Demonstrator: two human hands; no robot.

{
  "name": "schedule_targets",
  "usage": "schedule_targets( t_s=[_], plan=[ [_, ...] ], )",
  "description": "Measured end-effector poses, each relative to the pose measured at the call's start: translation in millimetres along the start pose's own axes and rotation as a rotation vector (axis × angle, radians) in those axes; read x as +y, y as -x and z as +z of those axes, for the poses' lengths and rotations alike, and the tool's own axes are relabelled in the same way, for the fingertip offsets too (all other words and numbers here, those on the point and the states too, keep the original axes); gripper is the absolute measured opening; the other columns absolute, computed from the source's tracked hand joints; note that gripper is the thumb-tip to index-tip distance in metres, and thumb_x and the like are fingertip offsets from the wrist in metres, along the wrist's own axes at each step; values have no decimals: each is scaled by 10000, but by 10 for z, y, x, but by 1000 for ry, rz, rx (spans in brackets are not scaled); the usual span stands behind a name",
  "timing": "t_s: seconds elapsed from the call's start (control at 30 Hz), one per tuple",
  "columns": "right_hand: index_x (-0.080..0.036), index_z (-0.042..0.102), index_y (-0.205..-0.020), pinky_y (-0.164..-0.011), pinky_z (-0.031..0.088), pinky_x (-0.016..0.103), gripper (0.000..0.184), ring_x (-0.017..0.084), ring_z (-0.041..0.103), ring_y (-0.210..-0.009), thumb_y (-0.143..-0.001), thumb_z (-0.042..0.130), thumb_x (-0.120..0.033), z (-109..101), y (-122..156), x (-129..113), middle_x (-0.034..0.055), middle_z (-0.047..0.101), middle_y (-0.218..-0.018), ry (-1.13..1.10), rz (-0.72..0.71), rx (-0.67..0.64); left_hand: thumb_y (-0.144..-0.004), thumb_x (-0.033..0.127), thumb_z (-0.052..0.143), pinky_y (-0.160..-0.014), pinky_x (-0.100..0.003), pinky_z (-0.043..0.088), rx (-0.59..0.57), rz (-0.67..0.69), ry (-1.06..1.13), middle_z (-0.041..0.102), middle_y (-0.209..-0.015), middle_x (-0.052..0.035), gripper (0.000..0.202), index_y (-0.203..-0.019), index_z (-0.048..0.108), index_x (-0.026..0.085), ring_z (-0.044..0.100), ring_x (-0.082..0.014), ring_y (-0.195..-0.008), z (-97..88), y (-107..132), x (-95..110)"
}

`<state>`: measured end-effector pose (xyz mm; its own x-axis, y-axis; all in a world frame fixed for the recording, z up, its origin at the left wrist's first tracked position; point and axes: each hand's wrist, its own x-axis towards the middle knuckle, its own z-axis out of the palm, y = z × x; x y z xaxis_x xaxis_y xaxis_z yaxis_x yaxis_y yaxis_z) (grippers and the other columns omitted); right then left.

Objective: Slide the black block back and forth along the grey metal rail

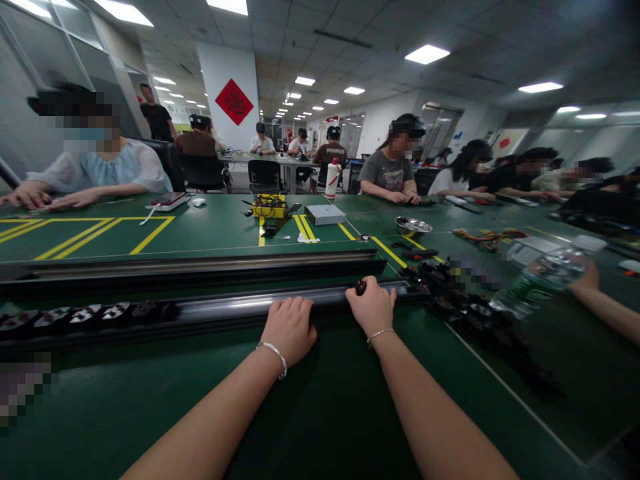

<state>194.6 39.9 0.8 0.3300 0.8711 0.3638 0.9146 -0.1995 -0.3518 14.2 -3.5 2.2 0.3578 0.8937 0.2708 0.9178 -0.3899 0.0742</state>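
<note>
left hand (290,328): fingers curled close together over the rail (225,308), gripping its near edge
right hand (373,308): fingers pinched narrow on a small black knob (360,288) on top of the rail
rail: long, dark, flat across the green table (320,413), just ahead of the person
second rail (200,265): parallel, behind, apart
cable chain (465,310): black, at the rail's right end
co-worker's hand (587,277): far right, holds water bottle (540,277)
</note>
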Motion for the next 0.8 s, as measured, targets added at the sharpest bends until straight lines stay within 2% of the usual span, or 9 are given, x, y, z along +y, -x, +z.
schedule_targets(
  t_s=[0.23,0.8],
  plan=[
    [-163,523,-877,-914,226,406,273,236,562,-797,-703,438,-355,8,0,-1,68,626,-751,21,-10,25,-750,298,474,-862,-378,299,-25,-7,-11,570,-1024,-76,349,-1085,483,200,480,-226,-980,-17,2,7],
    [-162,528,-893,-886,269,359,280,233,556,-814,-710,445,-358,-51,-15,28,69,628,-774,14,-6,7,-743,307,476,-846,-372,303,44,27,4,571,-1003,-60,356,-1082,474,200,480,-225,-958,47,11,-27]
  ],
)
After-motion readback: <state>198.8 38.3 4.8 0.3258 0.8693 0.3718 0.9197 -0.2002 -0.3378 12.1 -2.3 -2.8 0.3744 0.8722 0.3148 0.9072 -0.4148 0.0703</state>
